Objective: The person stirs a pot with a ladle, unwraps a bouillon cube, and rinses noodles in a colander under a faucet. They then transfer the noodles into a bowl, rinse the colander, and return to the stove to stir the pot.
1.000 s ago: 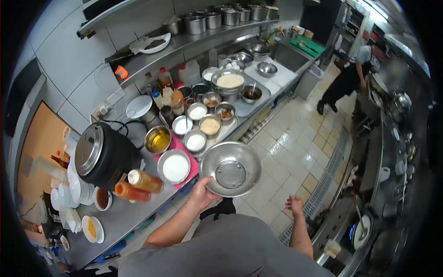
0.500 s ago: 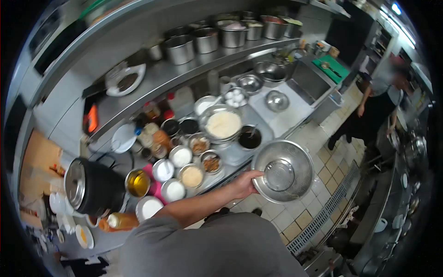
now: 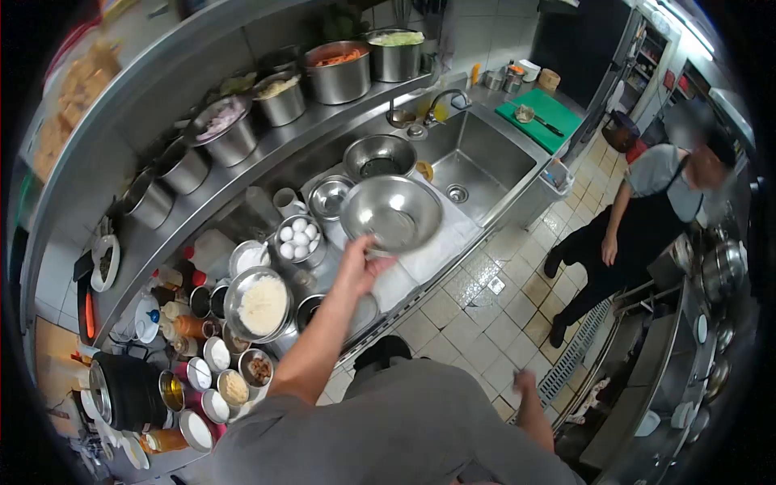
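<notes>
My left hand (image 3: 360,267) reaches forward over the counter, closed on the near rim of a wide metal colander (image 3: 394,212). The colander is over a white covering (image 3: 444,234) beside the sink. Behind it sit a large steel bowl (image 3: 380,166) and a smaller one (image 3: 330,196). Left of these stands a bowl of white eggs (image 3: 298,239). Nearer my forearm are a bowl of pale crumbs (image 3: 263,305) and a dark-filled container, partly hidden by the arm. My right hand (image 3: 525,381) hangs low at my side over the floor; its fingers are too indistinct to read.
A sink (image 3: 477,170) and a green cutting board (image 3: 540,123) lie beyond. Steel pots of cut food (image 3: 339,77) line the shelf. A person in a black apron (image 3: 647,234) stands in the aisle at right. Small ingredient bowls (image 3: 234,388) crowd the left counter.
My left hand has carried the colander from above the aisle floor to the counter beside the sink. My view has turned toward the sink, and my right hand has come into sight.
</notes>
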A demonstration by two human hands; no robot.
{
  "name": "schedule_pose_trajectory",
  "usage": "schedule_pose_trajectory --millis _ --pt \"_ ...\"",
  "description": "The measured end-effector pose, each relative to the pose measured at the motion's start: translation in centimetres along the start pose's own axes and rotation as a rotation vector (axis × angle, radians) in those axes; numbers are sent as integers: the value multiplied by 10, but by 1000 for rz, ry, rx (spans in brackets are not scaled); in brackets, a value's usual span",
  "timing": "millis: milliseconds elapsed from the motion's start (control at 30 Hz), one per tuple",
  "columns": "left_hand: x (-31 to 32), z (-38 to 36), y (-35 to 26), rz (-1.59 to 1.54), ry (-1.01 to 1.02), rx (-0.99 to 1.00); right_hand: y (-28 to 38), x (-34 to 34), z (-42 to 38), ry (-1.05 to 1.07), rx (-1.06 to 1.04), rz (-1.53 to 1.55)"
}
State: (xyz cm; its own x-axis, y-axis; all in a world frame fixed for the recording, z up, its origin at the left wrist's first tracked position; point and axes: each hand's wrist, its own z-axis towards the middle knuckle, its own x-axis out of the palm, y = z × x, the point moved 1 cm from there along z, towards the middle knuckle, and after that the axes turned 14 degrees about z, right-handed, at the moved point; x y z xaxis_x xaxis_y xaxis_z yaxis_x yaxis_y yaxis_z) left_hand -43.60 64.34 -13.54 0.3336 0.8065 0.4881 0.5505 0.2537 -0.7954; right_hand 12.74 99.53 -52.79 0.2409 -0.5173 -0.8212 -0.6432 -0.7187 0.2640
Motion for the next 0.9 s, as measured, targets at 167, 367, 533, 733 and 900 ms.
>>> schedule_pose_trajectory --millis 167,367,533,733,900 --pt "7 164 -30 34 -252 141 111 -260 190 -415 57 969" --pt "-12 264 3 -26 -434 211 293 -429 248 99 95 1901" --pt "39 227 33 12 -638 154 328 -493 379 490 -72 1866" --pt "86 214 54 221 -808 165 406 -564 632 482 -19 1888" --pt "178 227 73 55 -1018 349 457 -584 760 391 167 1932"
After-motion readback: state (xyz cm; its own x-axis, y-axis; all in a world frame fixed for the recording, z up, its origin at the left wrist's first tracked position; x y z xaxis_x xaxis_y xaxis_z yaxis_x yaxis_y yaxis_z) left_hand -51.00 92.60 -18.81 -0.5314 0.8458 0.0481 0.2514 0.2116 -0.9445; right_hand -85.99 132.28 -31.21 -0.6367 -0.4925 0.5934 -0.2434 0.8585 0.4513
